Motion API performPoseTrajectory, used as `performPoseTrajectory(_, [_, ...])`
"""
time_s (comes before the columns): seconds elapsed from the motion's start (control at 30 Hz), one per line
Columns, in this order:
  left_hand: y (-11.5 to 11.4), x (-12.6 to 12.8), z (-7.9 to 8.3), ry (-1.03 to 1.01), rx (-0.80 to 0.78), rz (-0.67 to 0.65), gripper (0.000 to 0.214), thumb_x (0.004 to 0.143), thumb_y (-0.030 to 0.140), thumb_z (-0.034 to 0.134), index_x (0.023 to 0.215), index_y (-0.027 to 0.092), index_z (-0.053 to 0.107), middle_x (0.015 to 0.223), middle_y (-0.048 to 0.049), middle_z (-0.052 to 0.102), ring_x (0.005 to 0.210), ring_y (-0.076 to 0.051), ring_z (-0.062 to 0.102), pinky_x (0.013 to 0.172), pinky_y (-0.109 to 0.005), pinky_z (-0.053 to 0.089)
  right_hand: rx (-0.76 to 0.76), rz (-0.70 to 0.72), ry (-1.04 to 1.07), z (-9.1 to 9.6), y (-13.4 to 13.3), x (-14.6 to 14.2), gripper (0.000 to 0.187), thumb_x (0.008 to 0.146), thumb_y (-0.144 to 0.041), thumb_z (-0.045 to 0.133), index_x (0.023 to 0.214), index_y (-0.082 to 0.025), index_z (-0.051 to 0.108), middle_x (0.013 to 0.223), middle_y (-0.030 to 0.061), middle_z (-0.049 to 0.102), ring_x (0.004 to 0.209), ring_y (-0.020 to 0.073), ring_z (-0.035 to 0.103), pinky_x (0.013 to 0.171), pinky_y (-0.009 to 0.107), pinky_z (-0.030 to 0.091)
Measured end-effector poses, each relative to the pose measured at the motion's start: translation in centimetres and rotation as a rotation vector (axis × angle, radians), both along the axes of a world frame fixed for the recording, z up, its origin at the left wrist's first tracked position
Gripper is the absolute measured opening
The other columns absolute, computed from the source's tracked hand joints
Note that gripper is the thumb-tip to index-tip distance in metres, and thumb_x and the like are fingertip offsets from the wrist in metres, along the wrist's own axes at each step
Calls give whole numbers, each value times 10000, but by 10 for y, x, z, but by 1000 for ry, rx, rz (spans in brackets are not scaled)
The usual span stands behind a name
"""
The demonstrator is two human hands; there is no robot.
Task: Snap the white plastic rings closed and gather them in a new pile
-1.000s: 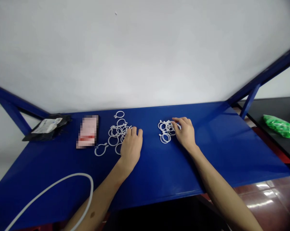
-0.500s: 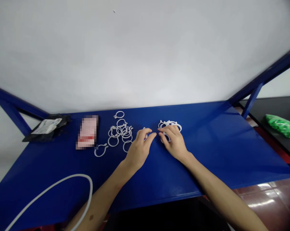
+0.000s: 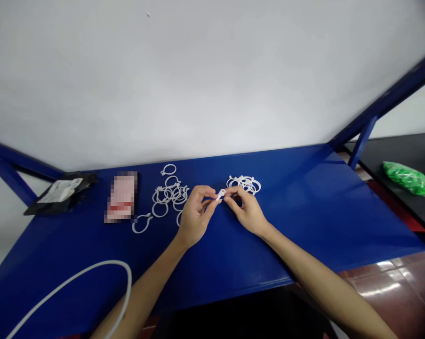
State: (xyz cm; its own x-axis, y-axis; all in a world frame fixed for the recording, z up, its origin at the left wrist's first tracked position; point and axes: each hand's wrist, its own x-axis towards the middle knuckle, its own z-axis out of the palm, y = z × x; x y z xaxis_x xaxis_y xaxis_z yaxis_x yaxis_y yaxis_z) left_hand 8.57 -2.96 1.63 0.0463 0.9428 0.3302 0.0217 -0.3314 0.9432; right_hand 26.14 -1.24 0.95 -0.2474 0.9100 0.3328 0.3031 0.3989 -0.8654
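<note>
A small white plastic ring (image 3: 220, 194), seen nearly edge-on, is pinched between the thumb and fingers of my left hand (image 3: 195, 214). My right hand (image 3: 247, 210) meets it from the other side, its thumb and forefinger closed at the ring's right end. Behind my right hand lies a small heap of white rings (image 3: 249, 182) with little knobs on their rims. To the left of my left hand, a looser pile of similar open rings (image 3: 164, 194) spreads over the blue table (image 3: 233, 263). My fingers hide part of the held ring.
A phone-shaped item (image 3: 121, 197), blurred out, lies left of the loose pile, with a black plastic packet (image 3: 62, 190) beyond it. A white cable (image 3: 74, 278) arches over my left forearm. Right of the table, a bag of green pieces (image 3: 408, 179) rests on a dark surface.
My hands have come together and now both touch one white ring, held up at the fingertips. Before, a gap separated them. The view has shifted slightly.
</note>
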Motion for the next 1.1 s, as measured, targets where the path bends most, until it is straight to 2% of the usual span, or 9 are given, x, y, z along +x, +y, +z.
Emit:
performPoseTrajectory(0.17, [0,2,-6,74,-80,45,110,905,242,649,1003,192,642,985,-49,680,972,-162,692,909,-330,599,53,27,-33,-3,1,1,121,973,-251,575,1090,-231,595,1041,60,691,904,175,663,799,338,550])
performPoseTrajectory(0.37, [1,-1,-6,155,-93,130,116,906,281,654,977,199,693,974,-46,731,923,-169,719,885,-334,600,123,-27,-56,-5,0,2,92,979,-249,566,1059,-226,602,926,40,631,813,161,622,766,326,538])
performPoseTrajectory(0.6, [2,-2,-6,146,-114,120,132,885,316,687,945,203,719,938,-43,751,880,-178,726,833,-325,602,62,-6,36,-2,-4,-1,106,976,-310,592,988,-221,649,871,24,709,717,139,661,690,283,543])
performPoseTrajectory(0.77, [1,-1,-9,174,-110,155,122,880,305,688,919,193,716,912,-43,752,860,-182,725,820,-327,591,118,18,16,-2,-5,-1,121,990,-286,566,932,-219,649,903,40,723,810,163,687,757,312,545])
performPoseTrajectory(0.93, [-4,1,-6,253,-16,176,71,898,264,678,895,210,724,866,-27,738,800,-165,704,763,-308,574,146,-7,-1,0,-10,-1,117,989,-226,551,912,-222,639,850,33,689,773,164,667,735,313,538])
performPoseTrajectory(1.1, [-8,3,1,317,126,191,76,910,241,679,855,214,724,799,-12,713,740,-143,676,713,-282,557,209,35,-15,2,-11,1,126,989,-177,536,944,-220,646,842,32,670,754,160,650,702,307,533])
